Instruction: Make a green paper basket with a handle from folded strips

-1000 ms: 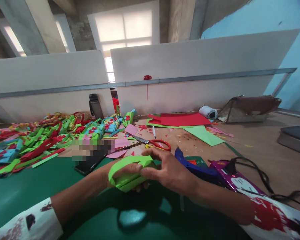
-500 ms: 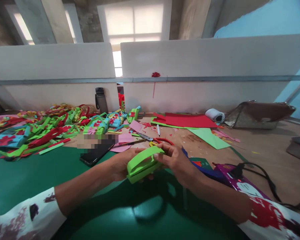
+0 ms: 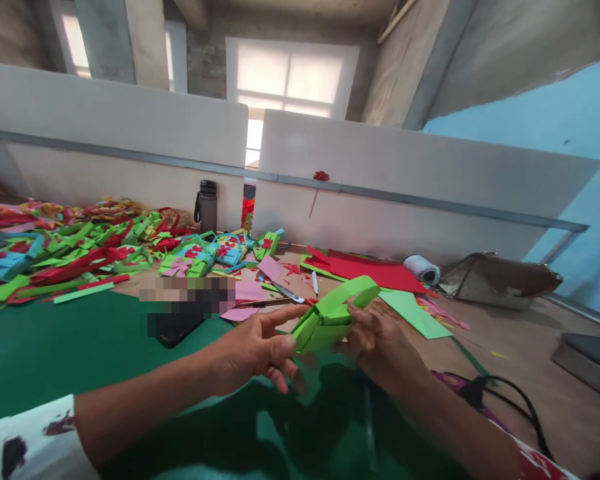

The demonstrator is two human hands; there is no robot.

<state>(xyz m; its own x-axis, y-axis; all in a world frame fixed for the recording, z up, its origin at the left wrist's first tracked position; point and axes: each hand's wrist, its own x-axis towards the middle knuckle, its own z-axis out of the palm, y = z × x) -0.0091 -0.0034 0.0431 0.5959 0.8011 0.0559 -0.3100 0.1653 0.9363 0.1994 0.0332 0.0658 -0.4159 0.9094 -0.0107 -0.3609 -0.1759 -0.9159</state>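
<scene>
A small bright green paper handbag [image 3: 325, 333] with a looped strip handle is held up over the green table top, tilted with its right end higher. My right hand [image 3: 380, 333] grips its right end, with the fingers partly blurred. At the left end, my left hand [image 3: 255, 350] pinches the bag's edge between thumb and forefinger, while its other fingers hang loose below. Behind the bag, scissors [image 3: 287, 292] lie mostly hidden, beside a white marker [image 3: 315, 284] and pink paper pieces [image 3: 250, 291].
Paper bags and strips [image 3: 95, 247] are heaped at the left. A dark phone [image 3: 183, 327], partly pixelated, lies before them. A bottle [image 3: 208, 208] stands near the white partition [image 3: 405, 167]. Red sheets [image 3: 370, 270], a handbag [image 3: 500, 280] and a cable [image 3: 527, 400] are to the right.
The green paper bag has moved right and turned, its handle now toward the upper right. My left hand has shifted to its left edge, fingers spread more. The view has tilted.
</scene>
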